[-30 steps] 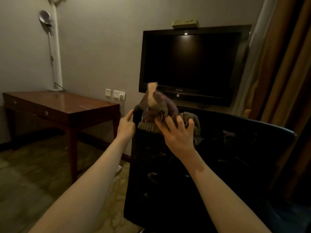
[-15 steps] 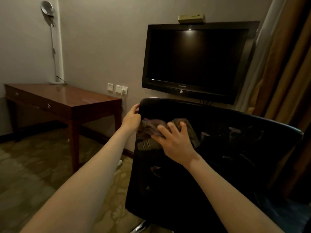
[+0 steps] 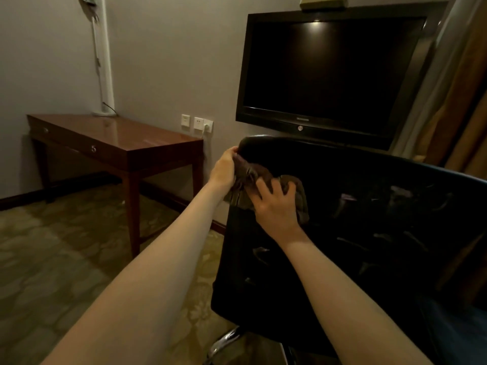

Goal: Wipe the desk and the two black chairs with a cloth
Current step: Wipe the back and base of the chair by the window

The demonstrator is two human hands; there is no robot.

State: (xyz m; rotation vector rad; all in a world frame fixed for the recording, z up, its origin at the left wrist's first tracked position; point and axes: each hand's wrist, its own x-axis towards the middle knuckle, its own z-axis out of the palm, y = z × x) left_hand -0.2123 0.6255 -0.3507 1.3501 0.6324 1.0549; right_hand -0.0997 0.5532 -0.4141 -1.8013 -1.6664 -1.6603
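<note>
Here, cloth: a dark, crumpled rag lying against the upper front of the black chair; it looks soft, light and limp, so it will likely bunch unless held flat under the palm.
Right hand: fingers spread over the cloth, pressing it onto the chair back.
Left hand: fingers curled round the chair back's top left corner, touching the cloth's end; whether they pinch the cloth too, I cannot tell.
Chair handling: glossy and padded, on a chrome base, so it probably swivels or rolls under a push; the top edge is the place to steady it.
Surface: the wooden desk left of the chair, well apart, carrying a white lamp; hard and slick, judging by its shine.
In the way: a television just behind the chair and a curtain to the chair's right.
</note>
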